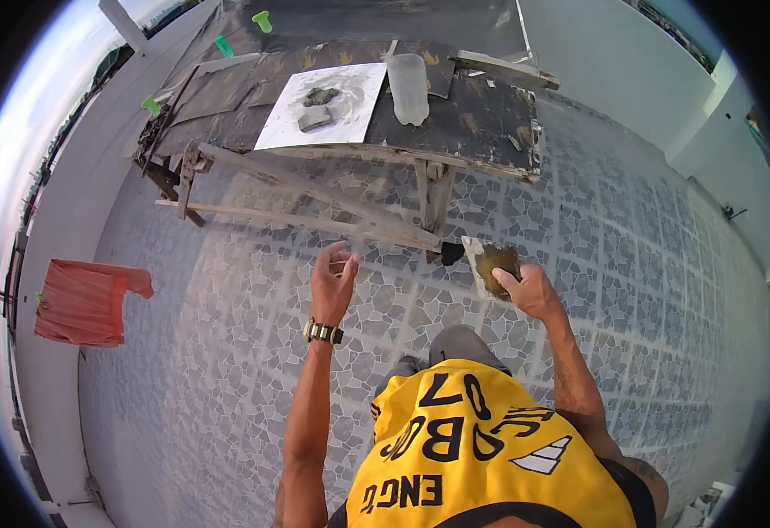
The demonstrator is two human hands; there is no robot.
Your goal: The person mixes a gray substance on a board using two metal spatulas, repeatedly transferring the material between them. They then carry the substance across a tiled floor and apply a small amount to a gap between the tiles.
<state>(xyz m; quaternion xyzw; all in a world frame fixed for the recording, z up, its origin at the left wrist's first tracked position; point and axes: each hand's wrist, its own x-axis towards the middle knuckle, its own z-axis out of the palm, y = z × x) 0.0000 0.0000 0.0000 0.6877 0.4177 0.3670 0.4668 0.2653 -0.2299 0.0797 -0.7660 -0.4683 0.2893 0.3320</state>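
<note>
Hands, both yours, are raised over the floor in front of the table. Your left hand (333, 283) is half open with the fingers loosely curled and holds nothing. Your right hand (530, 290) is closed around the trowel (491, 261), which points toward the table.

Tiled floor (649, 264): patterned grey paving that fills most of the view, with no wet material visible on it.

Work table (482, 119): a rough wooden frame under a dark sheet, standing just beyond your hands.

Orange cloth (86, 302): hanging on the low wall at the far left, well apart from the work.

White board (354, 114): lying flat on the table top and smeared grey where material has been worked.

Plastic bottle (409, 88): standing just beside the board's right edge; you cannot tell what is in it.

Mortar (317, 107): two dark lumps in the middle of the board. They look mixed and partly drawn down.

Trowel blade: it carries a brownish smear, so a small load appears to be off the board already. By this view the greater part remains on the board, and none is seen laid anywhere.

Wristwatch (323, 332): on your left wrist.
</note>
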